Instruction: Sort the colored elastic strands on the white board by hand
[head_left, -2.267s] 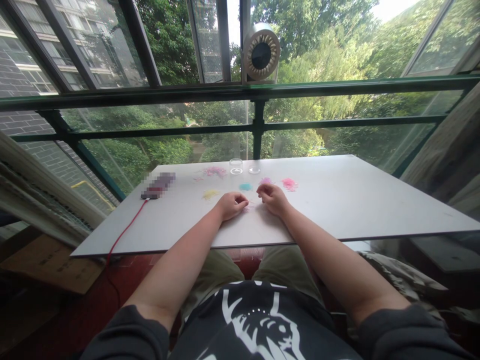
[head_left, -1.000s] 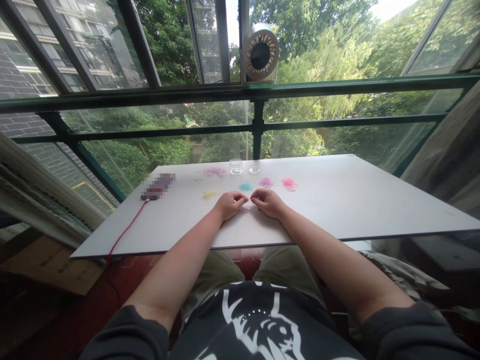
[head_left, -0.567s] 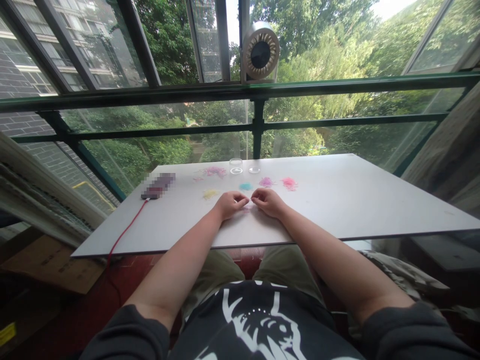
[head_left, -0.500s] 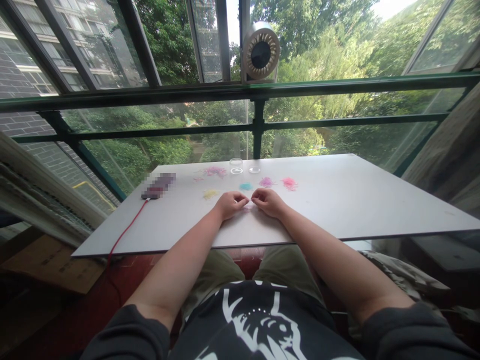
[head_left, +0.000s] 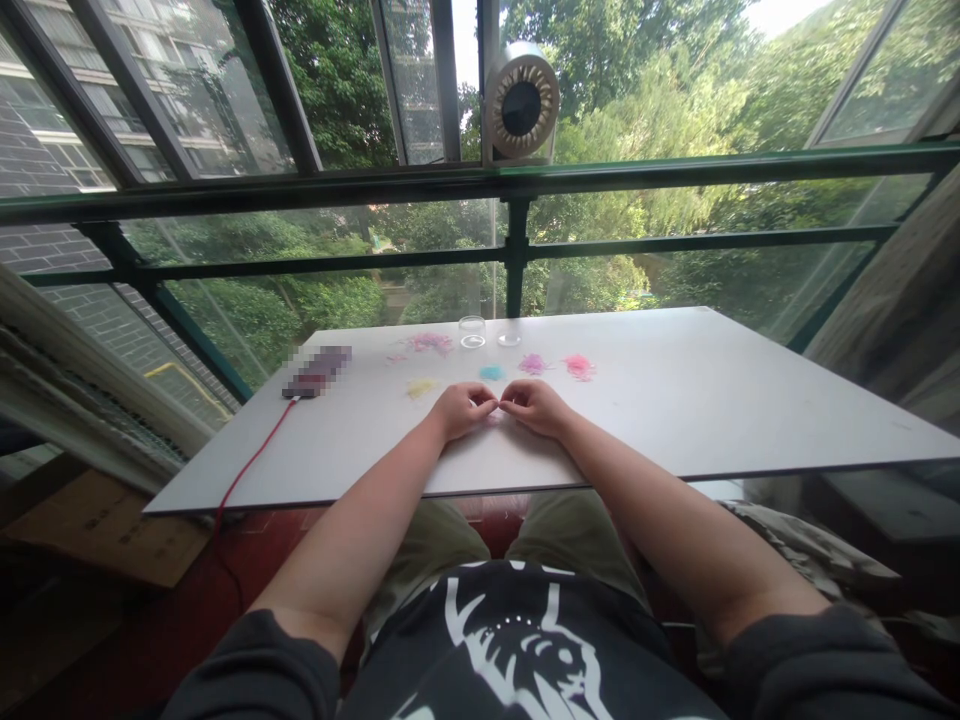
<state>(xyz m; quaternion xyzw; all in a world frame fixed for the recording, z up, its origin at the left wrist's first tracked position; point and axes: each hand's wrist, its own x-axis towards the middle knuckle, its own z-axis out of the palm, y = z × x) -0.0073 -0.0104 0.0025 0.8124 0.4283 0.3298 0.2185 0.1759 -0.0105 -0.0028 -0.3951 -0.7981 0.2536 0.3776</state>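
My left hand (head_left: 463, 411) and my right hand (head_left: 536, 405) meet fingertip to fingertip over the white table (head_left: 675, 400). Both are pinched closed; whatever lies between the fingers is too small to make out. Under them shows a faint pinkish patch (head_left: 493, 417) of small bits. Just beyond the hands lie small loose piles: a teal pile (head_left: 492, 373), a purple pile (head_left: 533, 364) and a red-pink pile (head_left: 579, 367). A yellow pile (head_left: 421, 387) is left of my left hand, with a pink pile (head_left: 430, 343) farther back.
Near the far edge stand a clear round container (head_left: 472, 333) and a shallow clear dish or lid (head_left: 509, 339). At the left lies a blurred-out device (head_left: 319, 372) with a red cable (head_left: 255, 455) running over the front edge. A round fan-like device (head_left: 522, 105) sits on the green railing (head_left: 675, 172).
The fingertips of my right hand have shifted slightly left, closing the small gap to my left fingertips. The piles and containers have not moved.
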